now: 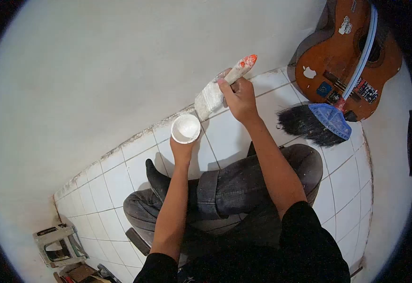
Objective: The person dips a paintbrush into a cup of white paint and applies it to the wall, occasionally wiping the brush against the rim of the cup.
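Observation:
My left hand (pixel 182 150) is wrapped round a white cup (pixel 174 134) and holds it with its mouth facing up. White paint (pixel 187 127) shows inside the cup. To its upper right, my right hand (pixel 240 96) grips a wide paintbrush (pixel 210 99) by the handle. White paint coats the bristles and much of the handle, whose end is orange. The bristles point down and left, close to the foot of the wall and a short way above the cup. Some fingers of each hand are hidden behind what they hold.
The pale wall (pixel 107 80) meets the white tiled floor (pixel 111 184) along a rough, dirty edge. At right, a guitar (pixel 324 70) with stickers leans in the corner behind a broom (pixel 328 123). A small stool (pixel 59 245) stands lower left. My crossed legs (pixel 234 193) rest on the floor.

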{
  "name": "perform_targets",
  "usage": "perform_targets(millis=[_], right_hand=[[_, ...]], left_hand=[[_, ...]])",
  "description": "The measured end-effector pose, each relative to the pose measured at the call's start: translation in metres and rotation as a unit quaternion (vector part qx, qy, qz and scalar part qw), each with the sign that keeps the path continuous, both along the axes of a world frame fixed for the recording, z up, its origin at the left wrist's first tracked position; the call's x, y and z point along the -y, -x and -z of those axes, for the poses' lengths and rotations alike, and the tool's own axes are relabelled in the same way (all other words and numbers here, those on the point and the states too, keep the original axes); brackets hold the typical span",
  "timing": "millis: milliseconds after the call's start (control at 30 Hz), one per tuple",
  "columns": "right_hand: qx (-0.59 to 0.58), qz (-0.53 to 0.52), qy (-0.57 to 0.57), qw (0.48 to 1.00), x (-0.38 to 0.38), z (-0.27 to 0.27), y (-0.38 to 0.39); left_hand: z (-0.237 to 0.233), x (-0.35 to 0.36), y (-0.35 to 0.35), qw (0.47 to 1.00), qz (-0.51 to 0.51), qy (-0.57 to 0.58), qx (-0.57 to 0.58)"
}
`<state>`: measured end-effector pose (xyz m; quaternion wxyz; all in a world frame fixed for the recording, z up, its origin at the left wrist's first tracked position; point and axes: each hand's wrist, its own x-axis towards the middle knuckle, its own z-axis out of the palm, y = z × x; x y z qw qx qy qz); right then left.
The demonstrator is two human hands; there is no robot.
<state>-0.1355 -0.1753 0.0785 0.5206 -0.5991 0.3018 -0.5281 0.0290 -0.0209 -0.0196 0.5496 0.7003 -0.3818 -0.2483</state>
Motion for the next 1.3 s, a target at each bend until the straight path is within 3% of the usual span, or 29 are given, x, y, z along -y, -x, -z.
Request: perform_targets(millis=[200,267,433,500,833,933,1033,1100,1300], right_hand=[[-0.015,-0.02,0.001,1.0,-0.001,-0.001,0.0],[-0.005,-0.014,0.003,1.0,-0.002,0.0,-0.001],[-0.003,-0.015,-0.017,1.0,-0.001,-0.006,0.004],[0.036,-0.039,-0.035,0.998,0.0,-0.004,0.006],[0.033,-0.026,-0.011,0.999,0.005,-0.004,0.008],[0.016,-0.02,0.01,1.0,0.004,-0.004,0.007],[0.017,-0.005,-0.01,1.0,0.0,-0.004,0.002],[-0.081,0.007,-0.011,0.997,-0.002,-0.004,-0.001],[-0.074,-0.046,-0.002,0.996,-0.012,-0.001,-0.009]], left_hand=[[0.008,0.0,-0.005,0.999,-0.009,-0.033,0.034],[0.01,0.0,-0.005,0.998,0.04,-0.045,-0.028],[0.01,0.0,0.001,0.994,0.099,-0.01,-0.033],[0.015,-0.001,-0.004,0.986,0.069,-0.062,0.135],[0.001,-0.001,0.0,0.997,0.068,-0.024,0.003],[0.002,-0.001,-0.001,0.998,0.033,-0.049,0.021],[-0.005,0.0,0.003,0.992,-0.009,-0.031,0.12],[-0.008,0.001,0.005,0.987,-0.029,-0.016,0.157],[0.003,-0.001,0.002,0.985,-0.078,0.013,0.151]])
